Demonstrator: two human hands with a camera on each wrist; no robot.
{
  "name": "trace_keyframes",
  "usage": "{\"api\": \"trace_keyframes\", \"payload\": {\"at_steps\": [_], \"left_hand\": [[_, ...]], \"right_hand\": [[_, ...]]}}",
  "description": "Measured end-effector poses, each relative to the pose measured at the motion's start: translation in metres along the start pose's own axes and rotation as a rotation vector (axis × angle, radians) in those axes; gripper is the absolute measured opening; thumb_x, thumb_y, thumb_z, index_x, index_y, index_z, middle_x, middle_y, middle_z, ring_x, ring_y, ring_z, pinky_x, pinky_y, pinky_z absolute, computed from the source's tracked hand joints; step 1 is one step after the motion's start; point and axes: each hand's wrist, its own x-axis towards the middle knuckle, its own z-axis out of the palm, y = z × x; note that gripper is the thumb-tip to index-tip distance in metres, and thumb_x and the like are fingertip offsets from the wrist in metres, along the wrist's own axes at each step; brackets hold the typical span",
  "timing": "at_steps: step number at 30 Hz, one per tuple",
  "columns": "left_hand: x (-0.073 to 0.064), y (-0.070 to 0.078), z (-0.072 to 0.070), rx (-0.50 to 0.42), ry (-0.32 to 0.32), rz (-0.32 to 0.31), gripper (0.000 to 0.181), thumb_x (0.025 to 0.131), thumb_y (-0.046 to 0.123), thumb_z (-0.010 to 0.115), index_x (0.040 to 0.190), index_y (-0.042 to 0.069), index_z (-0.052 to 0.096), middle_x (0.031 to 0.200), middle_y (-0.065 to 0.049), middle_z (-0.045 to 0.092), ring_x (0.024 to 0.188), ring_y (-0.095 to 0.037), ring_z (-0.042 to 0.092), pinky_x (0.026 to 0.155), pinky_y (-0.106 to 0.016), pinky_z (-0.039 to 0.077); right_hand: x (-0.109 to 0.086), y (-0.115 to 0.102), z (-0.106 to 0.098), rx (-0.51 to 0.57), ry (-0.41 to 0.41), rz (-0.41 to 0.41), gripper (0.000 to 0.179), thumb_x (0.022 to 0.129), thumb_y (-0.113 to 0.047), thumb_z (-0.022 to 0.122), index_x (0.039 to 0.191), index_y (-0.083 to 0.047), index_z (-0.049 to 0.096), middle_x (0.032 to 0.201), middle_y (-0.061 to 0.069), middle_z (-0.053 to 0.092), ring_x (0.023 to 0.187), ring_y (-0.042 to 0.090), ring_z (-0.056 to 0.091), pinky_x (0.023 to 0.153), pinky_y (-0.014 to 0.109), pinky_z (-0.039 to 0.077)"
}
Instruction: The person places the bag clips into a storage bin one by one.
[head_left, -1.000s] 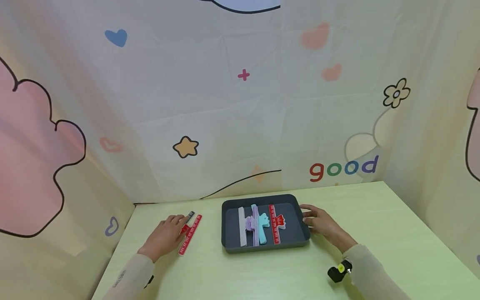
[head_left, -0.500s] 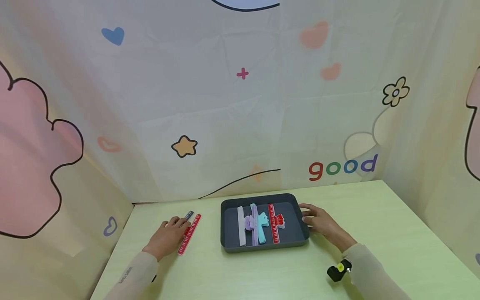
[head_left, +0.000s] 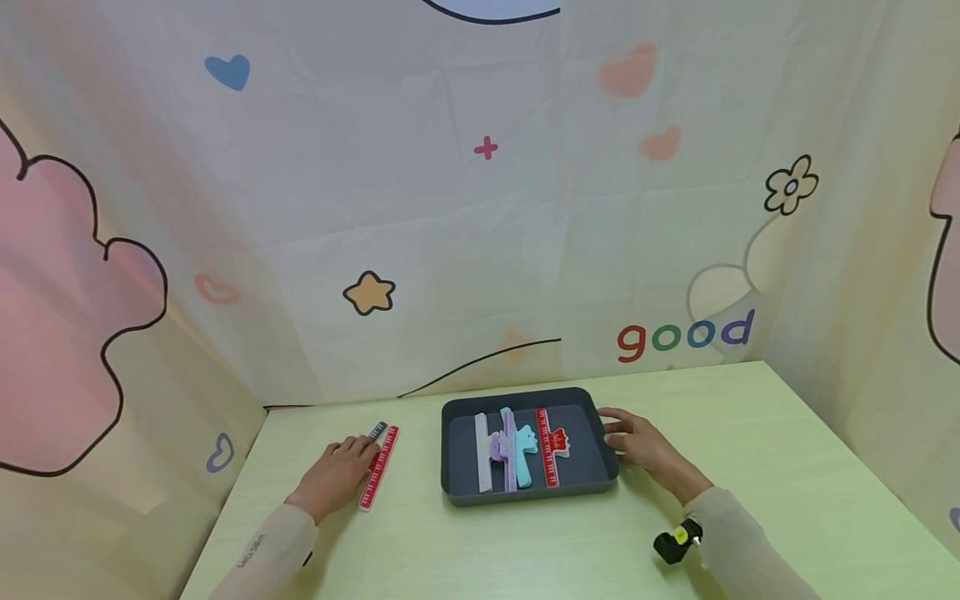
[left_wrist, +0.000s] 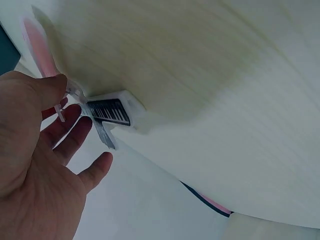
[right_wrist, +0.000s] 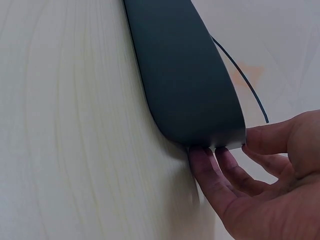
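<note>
My left hand (head_left: pixel 335 477) reaches over two long-barred clips on the left of the table. Its thumb and fingers pinch the middle of the red clip (head_left: pixel 381 467), which has white marks along its bar. Beside it lies a dark grey clip (left_wrist: pixel 110 111) with white stripes, partly under the fingers in the head view. My right hand (head_left: pixel 645 446) touches the right end wall of the dark grey tray (head_left: pixel 588 475); its fingertips (right_wrist: pixel 200 152) rest against the outside near the rim.
Inside the tray lie a white clip (head_left: pixel 483 454), a purple clip (head_left: pixel 511 458), a turquoise clip (head_left: pixel 523 468) and another red clip (head_left: pixel 548 454). A printed cloth (head_left: pixel 480 250) stands behind the table (head_left: pixel 480 554). A black wrist camera (head_left: pixel 673 547) hangs under the right sleeve.
My left hand has come slightly right and down over the clips. The red clip has shifted a little left toward the dark grey one. My right hand and the tray hold their place.
</note>
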Motion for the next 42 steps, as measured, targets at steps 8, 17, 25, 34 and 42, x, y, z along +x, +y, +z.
{"api": "trace_keyframes", "payload": {"at_steps": [8, 17, 25, 34, 42], "left_hand": [[-0.006, -0.001, -0.008, -0.019, 0.016, -0.006, 0.042, 0.098, 0.020, 0.059, 0.134, -0.001, 0.051, 0.124, -0.014, 0.053, 0.115, -0.031, 0.053, 0.097, -0.049, 0.052], [-0.012, 0.004, -0.023, 0.006, 0.064, 0.006, 0.040, 0.098, 0.022, 0.060, 0.130, -0.001, 0.052, 0.120, -0.013, 0.053, 0.110, -0.028, 0.053, 0.091, -0.044, 0.055], [-0.013, 0.010, -0.041, -0.024, 0.135, 0.003, 0.042, 0.098, 0.025, 0.060, 0.131, 0.001, 0.051, 0.124, -0.012, 0.053, 0.114, -0.027, 0.052, 0.093, -0.044, 0.055], [-0.002, 0.020, -0.053, 0.009, 0.247, 0.026, 0.042, 0.094, 0.022, 0.066, 0.129, 0.004, 0.053, 0.121, -0.009, 0.054, 0.113, -0.026, 0.053, 0.089, -0.040, 0.056], [0.006, 0.029, -0.063, 0.014, 0.234, 0.004, 0.044, 0.096, 0.026, 0.063, 0.133, 0.006, 0.051, 0.126, -0.008, 0.053, 0.117, -0.025, 0.052, 0.093, -0.039, 0.055]], "right_hand": [[0.000, 0.001, 0.000, 0.005, 0.000, -0.001, 0.056, 0.095, 0.002, 0.047, 0.150, -0.007, 0.038, 0.140, 0.028, 0.047, 0.118, 0.034, 0.056, 0.090, 0.041, 0.058], [-0.001, 0.000, 0.001, -0.005, -0.002, -0.009, 0.055, 0.096, 0.001, 0.047, 0.150, -0.006, 0.037, 0.140, 0.029, 0.046, 0.120, 0.036, 0.055, 0.092, 0.044, 0.058], [-0.001, 0.000, 0.000, -0.008, -0.005, -0.009, 0.055, 0.096, 0.000, 0.048, 0.150, -0.007, 0.037, 0.140, 0.029, 0.046, 0.120, 0.036, 0.055, 0.093, 0.045, 0.057], [-0.001, 0.000, 0.001, -0.009, -0.006, -0.009, 0.056, 0.095, 0.002, 0.047, 0.150, -0.006, 0.037, 0.140, 0.029, 0.046, 0.117, 0.034, 0.056, 0.090, 0.041, 0.058], [0.000, 0.001, 0.000, -0.007, -0.006, -0.010, 0.056, 0.096, 0.001, 0.047, 0.150, -0.007, 0.037, 0.140, 0.028, 0.046, 0.118, 0.035, 0.055, 0.091, 0.042, 0.058]]}}
